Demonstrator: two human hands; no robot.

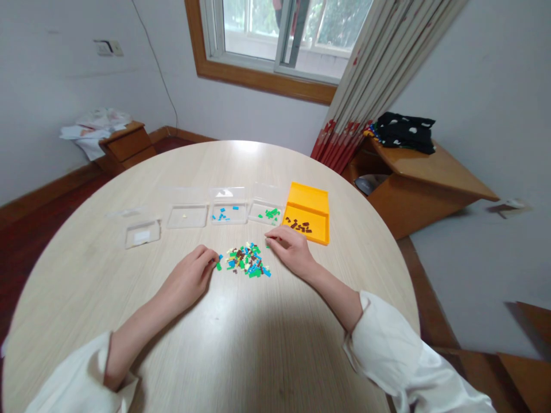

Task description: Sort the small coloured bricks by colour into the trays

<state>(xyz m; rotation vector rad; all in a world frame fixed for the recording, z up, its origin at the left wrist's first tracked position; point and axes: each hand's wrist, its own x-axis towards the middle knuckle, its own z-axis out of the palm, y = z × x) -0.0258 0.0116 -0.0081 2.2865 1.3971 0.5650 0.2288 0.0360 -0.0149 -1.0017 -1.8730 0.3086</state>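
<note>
A pile of small building bricks in green, blue, brown, cream and yellow lies on the table between my hands. My left hand is at the pile's left side, fingers closed, its fingertips beside a blue and a green brick. Whether it grips one is too small to tell. To the pile's upper right is my right hand, thumb and forefinger pinched just in front of the green-brick box. What the pinch holds, if anything, I cannot make out.
Open boxes stand in a row behind the pile: a yellow box with brown bricks, a clear box with green ones, another clear box with blue ones, a clear box with one cream piece, and a small clear box holding a white label.
</note>
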